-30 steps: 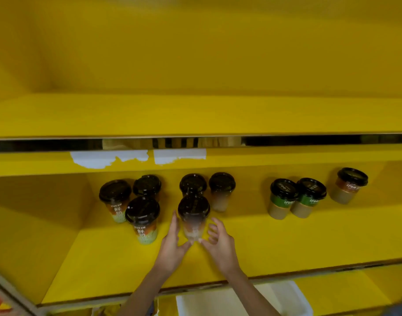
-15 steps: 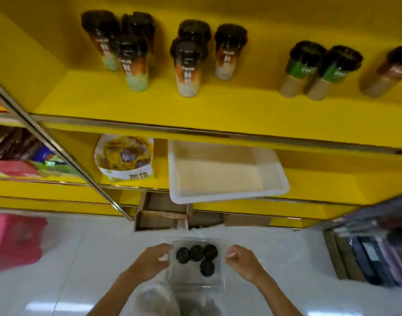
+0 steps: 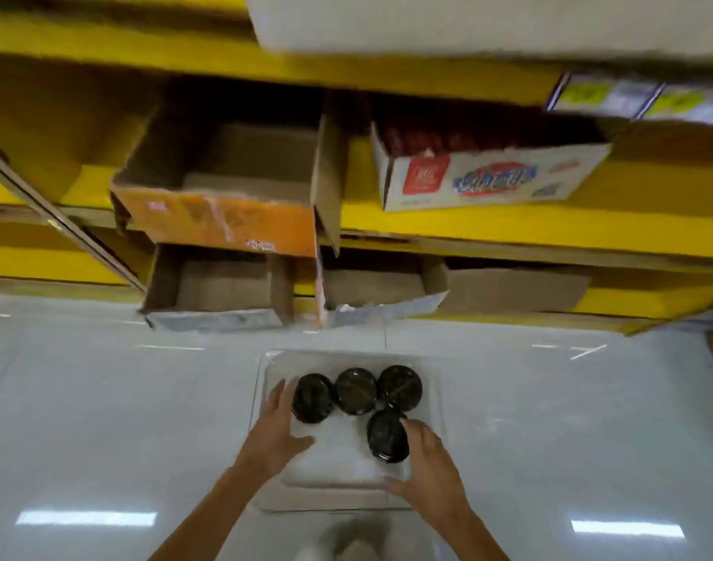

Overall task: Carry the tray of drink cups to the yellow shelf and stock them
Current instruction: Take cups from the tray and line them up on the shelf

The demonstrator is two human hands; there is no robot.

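Observation:
A clear plastic tray [image 3: 338,498] lies on the white floor in front of me. In it stand several drink cups with black lids, seen from above: three in a row [image 3: 355,391] and one nearer me [image 3: 387,437]. My left hand [image 3: 278,433] is inside the tray with spread fingers lying along the left side of the leftmost cup [image 3: 312,398]. My right hand [image 3: 431,475] reaches in from the lower right, fingertips against the near cup's right side and thumb held away from it. Neither hand closes around a cup. The yellow shelf [image 3: 508,228] rises just beyond the tray.
Open cardboard boxes [image 3: 221,220] sit on the low yellow shelves, two more at floor level [image 3: 217,293]. A white printed carton [image 3: 488,180] holds red packets on the right. A white bin's underside [image 3: 468,22] juts out at the top. A metal post [image 3: 63,220] slants at left.
My view has swung down from the stocked shelf to the floor. My hands went from the cup on the shelf to the tray's sides, and now reach in among the cups.

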